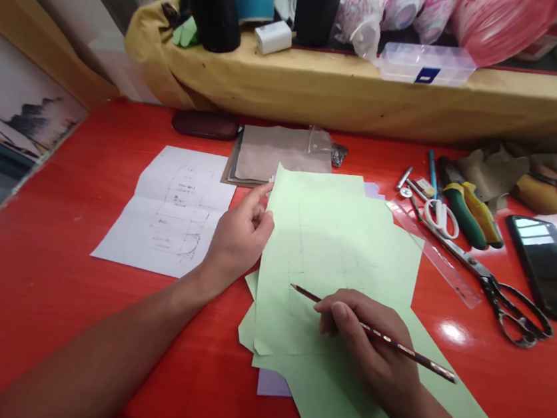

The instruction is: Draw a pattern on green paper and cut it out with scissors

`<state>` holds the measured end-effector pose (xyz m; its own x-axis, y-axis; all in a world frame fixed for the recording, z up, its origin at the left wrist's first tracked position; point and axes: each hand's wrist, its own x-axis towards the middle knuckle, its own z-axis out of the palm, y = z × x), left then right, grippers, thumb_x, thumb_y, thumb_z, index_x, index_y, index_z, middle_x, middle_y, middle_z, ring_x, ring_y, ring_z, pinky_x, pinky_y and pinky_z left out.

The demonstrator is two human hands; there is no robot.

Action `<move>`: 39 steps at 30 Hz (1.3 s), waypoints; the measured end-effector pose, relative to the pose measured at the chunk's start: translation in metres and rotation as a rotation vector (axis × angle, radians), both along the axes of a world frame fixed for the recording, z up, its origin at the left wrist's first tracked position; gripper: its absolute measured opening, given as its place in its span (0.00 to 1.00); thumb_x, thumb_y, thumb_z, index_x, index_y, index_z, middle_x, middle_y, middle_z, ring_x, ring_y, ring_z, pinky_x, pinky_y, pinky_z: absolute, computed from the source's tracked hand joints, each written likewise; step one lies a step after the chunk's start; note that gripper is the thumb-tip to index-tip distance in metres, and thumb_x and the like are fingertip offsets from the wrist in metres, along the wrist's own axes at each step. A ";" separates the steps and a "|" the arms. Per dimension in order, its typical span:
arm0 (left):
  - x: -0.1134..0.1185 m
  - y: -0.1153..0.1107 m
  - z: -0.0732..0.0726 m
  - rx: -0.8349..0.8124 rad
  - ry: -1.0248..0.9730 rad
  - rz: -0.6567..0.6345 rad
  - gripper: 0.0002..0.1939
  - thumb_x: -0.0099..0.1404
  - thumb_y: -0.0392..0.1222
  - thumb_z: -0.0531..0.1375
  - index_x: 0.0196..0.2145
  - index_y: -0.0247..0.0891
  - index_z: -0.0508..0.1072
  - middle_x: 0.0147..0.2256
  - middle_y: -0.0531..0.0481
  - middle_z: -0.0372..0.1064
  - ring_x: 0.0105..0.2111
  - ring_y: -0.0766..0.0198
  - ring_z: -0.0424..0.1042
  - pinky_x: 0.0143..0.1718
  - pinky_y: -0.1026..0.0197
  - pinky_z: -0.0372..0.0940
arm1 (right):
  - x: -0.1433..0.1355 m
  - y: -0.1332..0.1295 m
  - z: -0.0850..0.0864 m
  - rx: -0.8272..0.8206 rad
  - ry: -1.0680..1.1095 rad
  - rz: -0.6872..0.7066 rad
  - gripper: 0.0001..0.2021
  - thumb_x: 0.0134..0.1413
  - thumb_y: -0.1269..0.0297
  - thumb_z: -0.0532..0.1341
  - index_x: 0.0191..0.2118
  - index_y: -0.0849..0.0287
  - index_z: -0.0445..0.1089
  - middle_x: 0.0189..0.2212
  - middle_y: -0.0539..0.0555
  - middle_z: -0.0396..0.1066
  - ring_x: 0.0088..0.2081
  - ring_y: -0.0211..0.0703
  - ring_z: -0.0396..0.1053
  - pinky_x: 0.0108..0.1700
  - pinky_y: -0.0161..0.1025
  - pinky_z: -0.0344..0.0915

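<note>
Faint pencil lines run across the upper green paper sheet [325, 241], which lies on several more green sheets. My right hand [369, 340] is closed around a dark red and black pencil [408, 351], its sharpened tip at the lines on the left part of the sheet. At the sheet's left edge is my left hand [243, 228], thumb on the margin, index finger stretched forward and the other fingers curled. The edge appears held between them. Left of that hand, a creased white sheet [149, 221] carries a drawn outline with small writing.
Large scissors [489, 280], a clear ruler [445, 271], small white-handled scissors [441, 217], green-yellow pliers [472, 207] and a phone [548, 266] lie at right. Grey-brown flat pieces [285, 153] and a dark case [205, 125] are behind. A cloth-covered ledge [322, 93] holds bottles.
</note>
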<state>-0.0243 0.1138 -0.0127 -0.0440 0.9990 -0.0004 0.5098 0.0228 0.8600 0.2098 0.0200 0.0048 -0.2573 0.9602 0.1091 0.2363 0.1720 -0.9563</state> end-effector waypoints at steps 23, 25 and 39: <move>-0.001 -0.002 -0.002 0.015 0.022 -0.023 0.26 0.73 0.39 0.59 0.68 0.44 0.72 0.25 0.59 0.65 0.25 0.65 0.65 0.31 0.59 0.64 | -0.001 0.002 0.002 0.022 -0.135 0.022 0.12 0.75 0.66 0.59 0.40 0.55 0.80 0.28 0.49 0.79 0.28 0.39 0.76 0.30 0.35 0.69; -0.001 -0.002 -0.002 0.016 0.024 -0.022 0.26 0.73 0.39 0.60 0.67 0.44 0.72 0.25 0.59 0.65 0.25 0.65 0.66 0.31 0.59 0.64 | -0.001 0.002 0.003 0.020 -0.139 0.026 0.13 0.75 0.66 0.59 0.39 0.55 0.79 0.28 0.49 0.79 0.28 0.38 0.76 0.30 0.35 0.69; -0.001 -0.002 -0.003 0.025 0.035 -0.023 0.26 0.73 0.39 0.60 0.67 0.43 0.73 0.26 0.59 0.66 0.25 0.65 0.66 0.31 0.59 0.65 | -0.003 0.004 0.004 0.016 -0.161 0.026 0.13 0.76 0.65 0.58 0.38 0.55 0.79 0.27 0.50 0.79 0.27 0.41 0.76 0.28 0.36 0.69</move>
